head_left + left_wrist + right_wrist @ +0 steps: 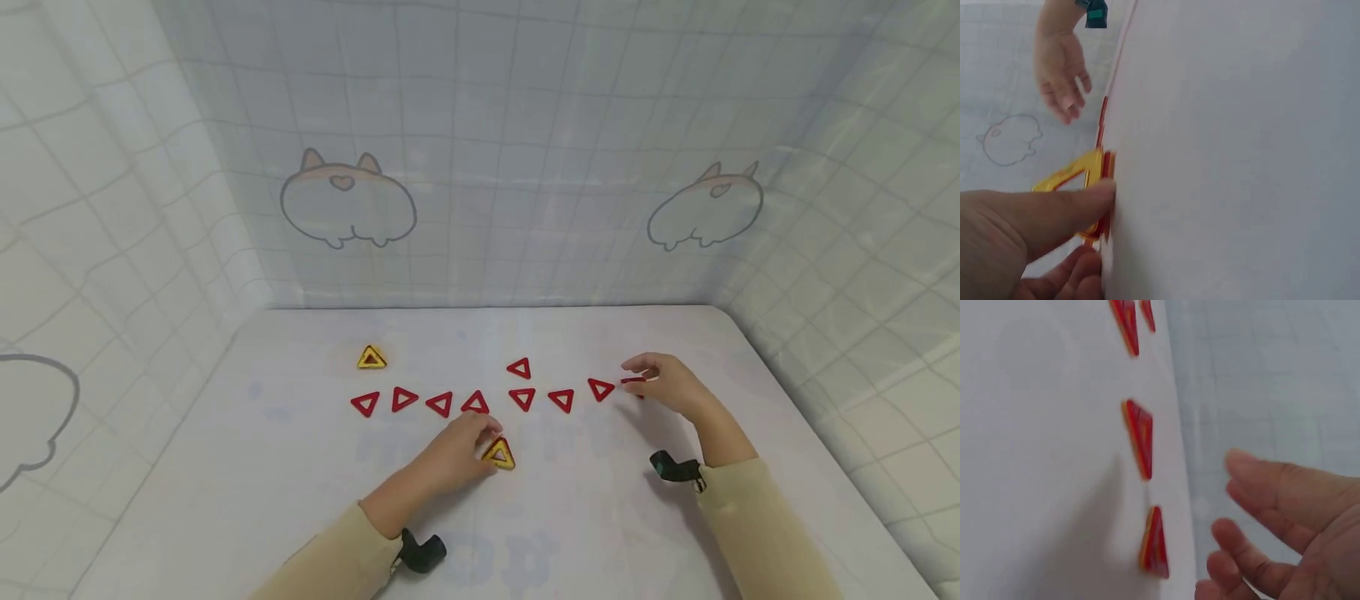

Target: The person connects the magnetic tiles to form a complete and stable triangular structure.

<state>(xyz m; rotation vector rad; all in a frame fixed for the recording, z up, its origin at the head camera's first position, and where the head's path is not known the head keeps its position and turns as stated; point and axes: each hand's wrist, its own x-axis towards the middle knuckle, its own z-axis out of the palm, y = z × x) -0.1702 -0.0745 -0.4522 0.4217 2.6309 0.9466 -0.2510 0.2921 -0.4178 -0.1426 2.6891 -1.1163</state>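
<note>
My left hand (452, 454) holds a yellow triangle frame (510, 462) between thumb and fingers, low over the table's middle. In the left wrist view, a red layer (1107, 164) lies against the yellow frame on its table side, and the thumb (1079, 203) crosses both. My right hand (671, 385) hovers over the right end of a row of red triangles, its fingers loosely bent and holding nothing. It partly covers the last red triangle (633, 380) in the head view. That triangle (1156, 547) lies flat on the table in the right wrist view.
Several red triangles, such as this one (366, 404), lie in a row across the white table (262, 500). One more red triangle (519, 367) lies behind the row. A yellow triangle (371, 358) sits at the back left. Grid-patterned curtains (480, 167) enclose the back and sides.
</note>
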